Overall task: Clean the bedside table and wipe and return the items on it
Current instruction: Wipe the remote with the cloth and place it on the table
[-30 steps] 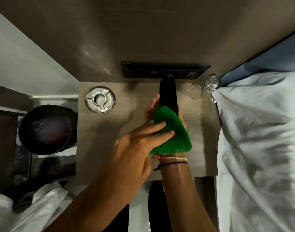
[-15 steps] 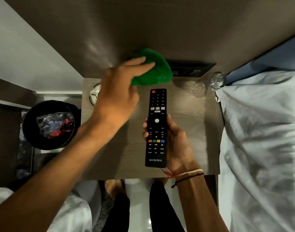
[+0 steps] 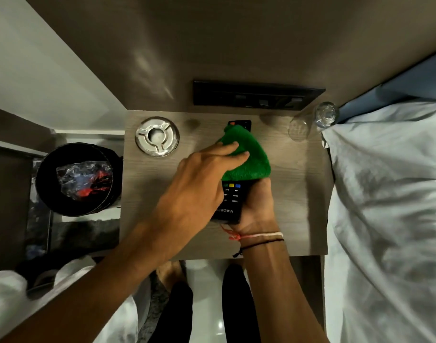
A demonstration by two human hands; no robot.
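Note:
Over the wooden bedside table (image 3: 301,206) my right hand (image 3: 257,206) grips the lower end of a black TV remote (image 3: 230,200), button side up. My left hand (image 3: 199,179) presses a green cloth (image 3: 249,157) onto the remote's middle, covering most of its buttons. Only the remote's top tip and its lower buttons with the brand name show. A round metal ashtray (image 3: 157,136) sits at the table's back left. A clear drinking glass (image 3: 313,121) stands at the back right corner.
A black switch panel (image 3: 257,96) is set in the wall behind the table. A black bin (image 3: 76,178) holding crumpled plastic stands on the floor to the left. A bed with white bedding (image 3: 390,219) borders the table's right side. My legs are below the front edge.
My left hand brought the green cloth down from the back of the table onto the remote, which stays held in my right hand.

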